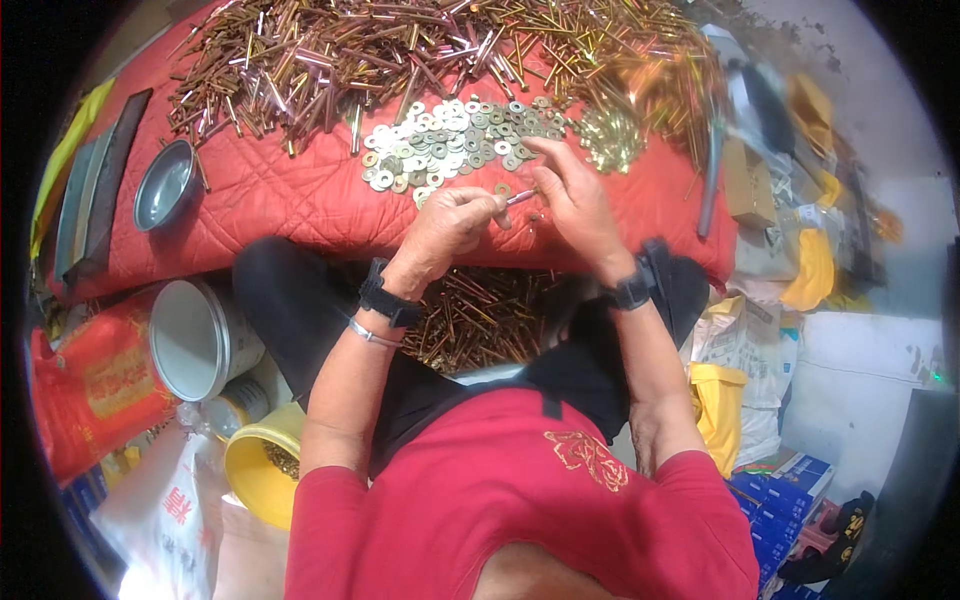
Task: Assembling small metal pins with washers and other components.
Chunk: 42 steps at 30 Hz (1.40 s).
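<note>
My left hand (455, 228) is closed, thumb and fingertips pinching a thin metal rod (521, 197) that sticks out to the right. Close by, my right hand (577, 200) has its fingers apart, the index finger stretched toward the washers; whether it touches the rod's end I cannot tell. Just beyond both hands lies a spread pile of flat round washers (440, 145). Right of them is a small heap of shiny yellowish metal pieces (612, 140), too small to name. A large pile of metal rods (330, 65) covers the far side.
The red quilted cover (270, 205) bears a metal bowl (165, 185) at left. More rods (480, 315) lie below its near edge, between my knees. A white bucket (190, 340) and a yellow bucket (265, 460) stand at left. Sacks (735, 350) and blue boxes (785, 500) are at right.
</note>
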Each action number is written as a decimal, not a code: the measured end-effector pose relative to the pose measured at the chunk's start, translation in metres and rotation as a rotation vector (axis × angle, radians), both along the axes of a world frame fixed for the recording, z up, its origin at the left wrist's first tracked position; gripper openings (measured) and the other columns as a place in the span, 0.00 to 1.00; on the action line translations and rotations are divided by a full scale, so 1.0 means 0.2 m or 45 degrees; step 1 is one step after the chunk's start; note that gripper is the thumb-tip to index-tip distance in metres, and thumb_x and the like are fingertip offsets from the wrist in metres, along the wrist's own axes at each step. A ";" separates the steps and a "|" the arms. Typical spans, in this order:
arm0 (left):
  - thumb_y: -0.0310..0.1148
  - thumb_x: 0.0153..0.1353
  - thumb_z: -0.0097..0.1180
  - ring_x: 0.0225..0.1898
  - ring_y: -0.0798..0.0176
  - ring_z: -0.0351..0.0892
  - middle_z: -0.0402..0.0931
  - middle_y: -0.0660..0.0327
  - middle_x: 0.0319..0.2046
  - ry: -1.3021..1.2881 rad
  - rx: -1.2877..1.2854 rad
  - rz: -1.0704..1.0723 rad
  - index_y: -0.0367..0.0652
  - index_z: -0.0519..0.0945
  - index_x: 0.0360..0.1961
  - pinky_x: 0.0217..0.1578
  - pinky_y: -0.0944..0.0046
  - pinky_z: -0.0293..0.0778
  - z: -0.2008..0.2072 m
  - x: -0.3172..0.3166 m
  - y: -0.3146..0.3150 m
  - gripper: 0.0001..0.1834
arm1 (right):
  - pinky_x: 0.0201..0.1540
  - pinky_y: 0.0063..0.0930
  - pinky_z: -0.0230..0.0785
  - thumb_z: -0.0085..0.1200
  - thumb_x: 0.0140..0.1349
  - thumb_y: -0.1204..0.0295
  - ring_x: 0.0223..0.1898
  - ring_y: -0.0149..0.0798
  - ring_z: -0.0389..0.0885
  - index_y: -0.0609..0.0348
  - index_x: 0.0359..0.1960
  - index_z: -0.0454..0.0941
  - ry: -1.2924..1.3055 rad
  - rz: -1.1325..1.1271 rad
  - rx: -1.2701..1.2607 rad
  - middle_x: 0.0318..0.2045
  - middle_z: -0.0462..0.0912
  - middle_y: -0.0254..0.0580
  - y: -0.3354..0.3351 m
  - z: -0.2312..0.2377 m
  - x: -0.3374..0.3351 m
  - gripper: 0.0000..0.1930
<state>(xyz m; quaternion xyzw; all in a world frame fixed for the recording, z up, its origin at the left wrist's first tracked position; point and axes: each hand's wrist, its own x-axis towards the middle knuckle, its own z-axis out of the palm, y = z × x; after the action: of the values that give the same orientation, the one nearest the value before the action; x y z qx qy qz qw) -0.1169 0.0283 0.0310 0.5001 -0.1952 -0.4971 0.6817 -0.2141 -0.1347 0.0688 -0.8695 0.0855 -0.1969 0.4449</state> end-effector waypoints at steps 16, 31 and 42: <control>0.38 0.63 0.55 0.11 0.81 0.49 0.58 0.77 0.11 0.076 -0.047 -0.026 0.42 0.80 0.26 0.13 0.74 0.43 -0.04 0.02 -0.01 0.13 | 0.32 0.28 0.70 0.49 0.65 0.73 0.26 0.35 0.77 0.57 0.57 0.70 -0.119 0.000 -0.081 0.27 0.77 0.44 0.01 -0.02 -0.01 0.18; 0.36 0.63 0.53 0.10 0.81 0.48 0.57 0.77 0.11 0.097 -0.093 -0.064 0.39 0.79 0.26 0.12 0.75 0.42 -0.04 0.03 0.01 0.13 | 0.37 0.30 0.71 0.49 0.66 0.72 0.30 0.39 0.78 0.58 0.56 0.71 -0.117 0.040 -0.094 0.30 0.79 0.45 0.03 -0.02 -0.01 0.17; 0.35 0.63 0.53 0.11 0.81 0.46 0.55 0.78 0.12 0.153 -0.060 -0.057 0.38 0.79 0.27 0.12 0.75 0.42 -0.01 0.02 0.01 0.12 | 0.43 0.32 0.71 0.53 0.60 0.76 0.38 0.42 0.79 0.58 0.55 0.72 0.189 -0.002 0.223 0.40 0.79 0.47 0.00 0.02 -0.01 0.19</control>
<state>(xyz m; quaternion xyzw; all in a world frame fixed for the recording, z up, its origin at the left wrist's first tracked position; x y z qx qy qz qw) -0.1137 0.0307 0.0285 0.4487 -0.1769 -0.5364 0.6926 -0.2160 -0.1354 0.0722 -0.8393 0.1360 -0.1242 0.5115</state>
